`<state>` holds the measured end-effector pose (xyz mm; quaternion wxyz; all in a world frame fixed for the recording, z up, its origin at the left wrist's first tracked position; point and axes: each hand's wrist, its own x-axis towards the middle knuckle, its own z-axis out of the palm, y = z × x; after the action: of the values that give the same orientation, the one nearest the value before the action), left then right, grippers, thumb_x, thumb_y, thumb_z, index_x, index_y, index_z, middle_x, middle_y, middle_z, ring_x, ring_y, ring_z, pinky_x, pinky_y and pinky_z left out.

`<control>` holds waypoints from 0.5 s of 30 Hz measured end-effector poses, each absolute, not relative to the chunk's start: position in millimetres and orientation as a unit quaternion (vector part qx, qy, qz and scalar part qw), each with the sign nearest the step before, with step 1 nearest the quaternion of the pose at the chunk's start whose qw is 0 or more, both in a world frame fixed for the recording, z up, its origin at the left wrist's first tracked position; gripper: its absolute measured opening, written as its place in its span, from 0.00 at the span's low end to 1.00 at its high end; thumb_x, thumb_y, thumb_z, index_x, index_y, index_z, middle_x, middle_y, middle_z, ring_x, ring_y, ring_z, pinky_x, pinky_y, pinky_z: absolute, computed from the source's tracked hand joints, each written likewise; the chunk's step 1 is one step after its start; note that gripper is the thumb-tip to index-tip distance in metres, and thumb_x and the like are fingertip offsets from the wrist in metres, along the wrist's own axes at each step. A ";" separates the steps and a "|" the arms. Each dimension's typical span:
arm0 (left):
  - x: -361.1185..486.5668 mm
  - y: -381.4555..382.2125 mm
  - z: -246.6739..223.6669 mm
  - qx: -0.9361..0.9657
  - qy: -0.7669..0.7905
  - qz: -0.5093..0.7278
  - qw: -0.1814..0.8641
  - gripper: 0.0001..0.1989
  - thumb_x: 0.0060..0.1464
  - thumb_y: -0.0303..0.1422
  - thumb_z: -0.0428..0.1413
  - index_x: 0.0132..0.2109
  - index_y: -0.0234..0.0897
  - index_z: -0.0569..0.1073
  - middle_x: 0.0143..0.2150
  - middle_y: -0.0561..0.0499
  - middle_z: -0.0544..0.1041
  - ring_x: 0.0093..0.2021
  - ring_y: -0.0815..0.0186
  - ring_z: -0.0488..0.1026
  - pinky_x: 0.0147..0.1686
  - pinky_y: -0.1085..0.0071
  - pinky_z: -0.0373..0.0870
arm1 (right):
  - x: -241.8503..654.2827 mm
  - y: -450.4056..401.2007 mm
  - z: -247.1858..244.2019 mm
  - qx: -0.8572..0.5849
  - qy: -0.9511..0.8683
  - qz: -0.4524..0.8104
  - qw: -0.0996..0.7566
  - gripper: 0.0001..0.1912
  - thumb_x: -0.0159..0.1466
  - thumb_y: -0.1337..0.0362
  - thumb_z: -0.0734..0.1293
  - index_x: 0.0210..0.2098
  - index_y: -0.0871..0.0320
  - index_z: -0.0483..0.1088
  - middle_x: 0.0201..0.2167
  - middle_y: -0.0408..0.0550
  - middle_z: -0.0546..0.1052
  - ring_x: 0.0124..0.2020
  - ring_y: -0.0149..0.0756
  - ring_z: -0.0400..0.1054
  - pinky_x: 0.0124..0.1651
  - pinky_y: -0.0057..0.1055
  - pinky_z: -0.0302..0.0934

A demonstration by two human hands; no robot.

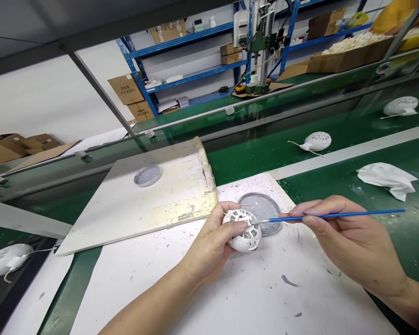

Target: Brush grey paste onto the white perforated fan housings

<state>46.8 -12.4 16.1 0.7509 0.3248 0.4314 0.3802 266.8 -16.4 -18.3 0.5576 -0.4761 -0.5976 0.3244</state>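
Observation:
My left hand [218, 232] is closed round a white round plastic housing [245, 242] with an openwork face, thumb across its front. Between the fingertips of my right hand [342, 232] lies a thin blue paintbrush [356, 214], held nearly level. Its tip reaches the face of the housing beside my left thumb; whether it touches cannot be made out. Just behind the housing sits a round shallow dish [261, 204] of grey paste, partly hidden by it. White paper [167, 288] with grey smears lies below both hands.
A white board [125, 204] at left bears a smaller grey dish [147, 175]. Similar white housings rest on the green belt [317, 141], far right [401, 106] and far left [9, 259]. A crumpled white cloth [387, 179] lies right. Blue shelves [192, 35] and a person in yellow [401, 18] are beyond.

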 end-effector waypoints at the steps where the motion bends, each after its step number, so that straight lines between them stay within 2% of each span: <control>1: 46.8 -12.8 16.0 0.327 0.430 0.378 0.752 0.18 0.51 0.32 0.61 0.47 0.41 0.63 0.40 0.49 0.73 0.37 0.64 0.73 0.41 0.62 0.72 | 266.9 -17.1 -17.2 -0.472 -0.606 0.314 0.558 0.03 0.63 0.59 0.69 0.32 0.48 0.74 0.33 0.44 0.79 0.39 0.39 0.75 0.43 0.35 0.71; 6: 45.3 -13.2 14.3 0.341 0.411 0.377 0.757 0.16 0.51 0.29 0.59 0.46 0.41 0.64 0.39 0.50 0.73 0.36 0.65 0.72 0.40 0.63 0.71 | 270.3 -17.8 -11.0 -0.468 -0.618 0.285 0.565 0.02 0.63 0.59 0.68 0.33 0.45 0.73 0.33 0.41 0.78 0.36 0.36 0.75 0.39 0.32 0.72; 12: 45.3 -13.6 12.8 0.363 0.422 0.389 0.734 0.17 0.50 0.30 0.60 0.45 0.40 0.63 0.37 0.50 0.73 0.33 0.66 0.72 0.35 0.68 0.69 | 283.7 -20.6 0.0 -0.461 -0.623 0.178 0.606 0.07 0.63 0.63 0.68 0.33 0.40 0.74 0.33 0.42 0.79 0.36 0.46 0.76 0.38 0.46 0.74; 15: 46.9 -16.0 11.6 0.379 0.392 0.406 0.734 0.17 0.49 0.30 0.62 0.44 0.39 0.63 0.36 0.51 0.73 0.32 0.69 0.70 0.33 0.71 0.68 | 290.0 -23.4 -1.2 -0.389 -0.705 0.148 0.575 0.13 0.60 0.65 0.70 0.38 0.35 0.77 0.37 0.40 0.80 0.41 0.48 0.76 0.43 0.48 0.73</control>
<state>46.9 -16.0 11.6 0.7335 0.3788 0.3915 0.4063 290.0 -23.4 -1.2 0.5751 -0.3885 -0.7045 0.1480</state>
